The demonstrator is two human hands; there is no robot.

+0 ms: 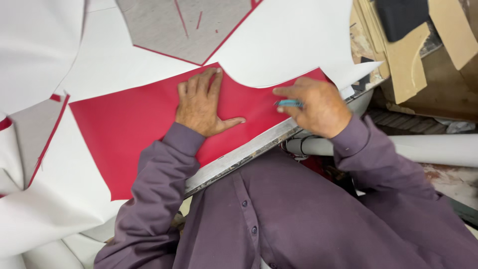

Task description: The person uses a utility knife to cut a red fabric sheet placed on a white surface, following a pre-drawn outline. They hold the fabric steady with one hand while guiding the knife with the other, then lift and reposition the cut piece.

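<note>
The right hand (pixel 318 107) pinches a blue pen (pixel 289 103) pointing leftward at the red sheet (pixel 129 124), which the flat, open left hand (pixel 201 104) pins just beside it.

Worktable edge (pixel 239 158): worn metal strip, runs diagonal from 6 toward 3 o'clock. Brown cardboard pieces (pixel 406 62) piled at 1–2 o'clock, one black piece (pixel 401 17) on top. White roll (pixel 438 149) lies flat at 3 o'clock, beyond the table edge. Another white roll (pixel 50 254) at 7 o'clock. Stained floor patch (pixel 455 182) at 4 o'clock. Light even, soft shadows.
</note>
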